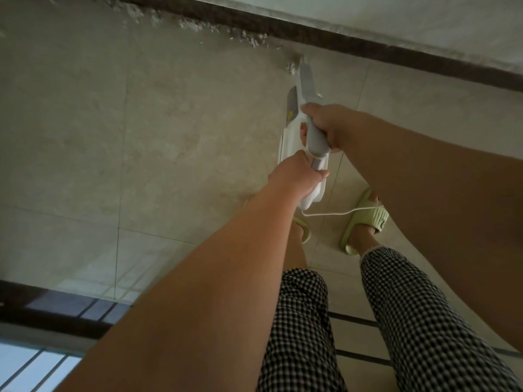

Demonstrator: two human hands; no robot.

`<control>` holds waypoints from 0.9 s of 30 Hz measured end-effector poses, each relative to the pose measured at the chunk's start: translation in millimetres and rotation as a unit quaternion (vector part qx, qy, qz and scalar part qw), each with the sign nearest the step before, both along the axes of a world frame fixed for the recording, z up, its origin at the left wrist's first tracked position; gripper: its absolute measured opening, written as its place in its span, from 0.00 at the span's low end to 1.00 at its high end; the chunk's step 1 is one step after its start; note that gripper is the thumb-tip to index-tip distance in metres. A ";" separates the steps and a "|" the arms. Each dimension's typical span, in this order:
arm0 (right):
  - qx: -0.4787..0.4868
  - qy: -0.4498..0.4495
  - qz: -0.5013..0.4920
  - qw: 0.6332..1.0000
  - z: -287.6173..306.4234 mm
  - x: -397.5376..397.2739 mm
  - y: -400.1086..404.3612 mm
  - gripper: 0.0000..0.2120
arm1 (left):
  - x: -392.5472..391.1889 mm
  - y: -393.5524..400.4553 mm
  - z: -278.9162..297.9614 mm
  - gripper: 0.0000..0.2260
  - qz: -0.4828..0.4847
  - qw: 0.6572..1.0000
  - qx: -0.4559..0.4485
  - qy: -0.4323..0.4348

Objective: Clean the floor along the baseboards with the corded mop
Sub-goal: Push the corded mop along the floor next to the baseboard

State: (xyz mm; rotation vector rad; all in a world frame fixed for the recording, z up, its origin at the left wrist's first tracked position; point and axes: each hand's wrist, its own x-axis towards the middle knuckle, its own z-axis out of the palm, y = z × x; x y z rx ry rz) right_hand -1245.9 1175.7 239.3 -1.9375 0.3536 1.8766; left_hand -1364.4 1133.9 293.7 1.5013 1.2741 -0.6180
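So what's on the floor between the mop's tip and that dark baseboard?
White crumbly debris lies there in the head view, beside the mop tip and just short of the baseboard.

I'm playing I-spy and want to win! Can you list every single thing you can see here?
corded mop: one, white and grey, middle, its tip at the baseboard
cord: one, white, trailing from the mop over the floor by the feet
baseboard: one, dark brown, across the top
white debris: scattered bits, along the baseboard
floor: beige tiles
window frame: dark, lower left
slippers: two, pale green, on the feet
trousers: black-and-white check
left hand: gripping the mop body
right hand: gripping the mop handle
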 end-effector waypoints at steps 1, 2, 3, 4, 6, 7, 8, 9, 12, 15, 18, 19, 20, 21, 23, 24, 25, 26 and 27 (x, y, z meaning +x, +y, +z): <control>0.001 -0.001 -0.002 1.000 -0.6 -1.3 -1.7 0.13 | -0.9 -1.5 -0.2 0.22 0.000 1.000 -0.001 0.002; 0.001 -0.001 -0.003 1.000 -0.9 -2.7 -3.4 0.13 | -1.9 -3.1 -0.5 0.22 -0.001 1.000 -0.001 0.004; 0.001 -0.001 -0.002 1.000 -0.9 -4.1 -5.1 0.13 | -3.1 -4.8 -0.2 0.22 -0.002 1.000 -0.002 0.006; 0.000 0.000 -0.002 1.000 -1.0 -5.3 -6.5 0.13 | -4.1 -6.1 -0.2 0.22 -0.003 1.000 -0.002 0.006; -0.002 0.003 -0.002 1.000 -1.0 -7.1 -9.3 0.13 | -6.3 -8.2 0.7 0.22 -0.006 1.000 -0.001 0.005; -0.003 0.005 -0.003 1.000 -0.7 -7.6 -10.3 0.13 | -7.3 -8.8 1.3 0.21 -0.007 1.000 0.000 0.006; -0.002 0.005 -0.005 1.000 0.1 -8.4 -11.3 0.13 | -8.4 -9.5 1.9 0.21 -0.009 1.000 0.001 0.007; 0.000 0.005 -0.005 1.000 0.9 -9.0 -12.0 0.13 | -9.3 -9.9 2.7 0.21 -0.010 1.000 0.003 0.008; 0.000 0.008 -0.008 1.000 3.6 -10.7 -14.0 0.13 | -11.0 -11.1 4.1 0.21 -0.016 1.000 0.008 0.010; 0.005 0.005 -0.020 1.000 7.2 -13.3 -16.0 0.13 | -13.4 -12.3 5.4 0.20 -0.013 1.000 0.011 0.007; 0.017 -0.004 -0.029 0.999 10.9 -17.4 -16.9 0.13 | -17.0 -14.1 5.8 0.20 -0.010 1.000 0.011 0.007; 0.019 -0.007 -0.029 0.999 12.2 -19.2 -16.1 0.13 | -18.0 -13.8 6.1 0.19 -0.007 1.000 0.010 0.007; 0.018 -0.010 -0.026 0.999 13.2 -20.7 -14.7 0.13 | -18.8 -12.7 6.3 0.19 -0.003 1.000 0.009 0.006; 0.016 -0.012 -0.024 1.000 14.0 -21.9 -12.3 0.12 | -18.9 -10.8 6.9 0.20 0.001 1.000 0.007 0.004; 0.011 -0.011 -0.024 1.000 14.0 -23.3 -7.6 0.11 | -19.3 -6.9 7.7 0.20 0.003 1.000 0.004 0.000; 0.010 -0.011 -0.024 1.000 13.2 -23.0 -6.2 0.11 | -18.9 -5.4 7.8 0.21 0.002 1.000 0.004 -0.001; 0.010 -0.011 -0.024 1.000 12.3 -22.9 -4.8 0.11 | -19.0 -3.8 7.1 0.21 0.001 1.000 0.005 0.000; 0.009 -0.011 -0.023 1.000 10.9 -22.8 -4.1 0.11 | -19.3 -2.9 6.0 0.21 0.000 1.000 0.006 0.001; 0.008 -0.011 -0.022 1.000 9.3 -22.9 -3.4 0.12 | -19.7 -2.1 4.3 0.21 -0.001 1.000 0.006 0.002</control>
